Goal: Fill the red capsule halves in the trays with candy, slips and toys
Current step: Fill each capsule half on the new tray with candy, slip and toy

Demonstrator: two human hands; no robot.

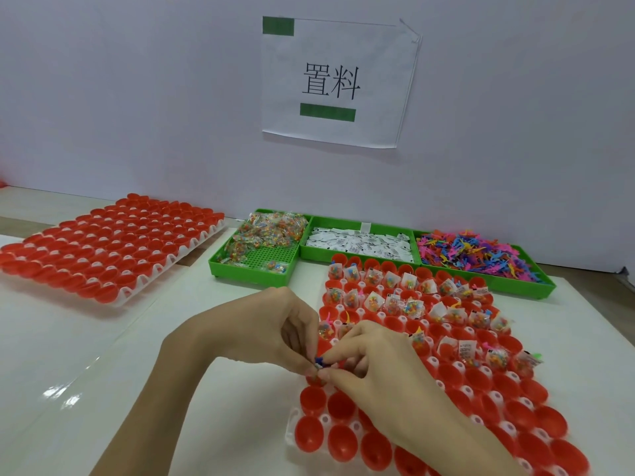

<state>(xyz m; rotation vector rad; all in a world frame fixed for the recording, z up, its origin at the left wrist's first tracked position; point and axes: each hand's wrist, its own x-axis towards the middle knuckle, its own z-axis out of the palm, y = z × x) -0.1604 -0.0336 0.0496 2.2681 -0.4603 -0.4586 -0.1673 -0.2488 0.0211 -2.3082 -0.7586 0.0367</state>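
Both hands meet over the near tray (292, 438) of red halves (312, 400): left hand (275, 324) and right hand (371, 365) pinch one small toy (319, 361) together. Beyond, three green bins (254, 269); far left, a second tray (165, 269).

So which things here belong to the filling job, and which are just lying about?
Job:
near tray of capsule halves
far tray
candy bin
slip bin
toy bin
left hand and right hand, pinching a small toy

Lying about:
wall sign
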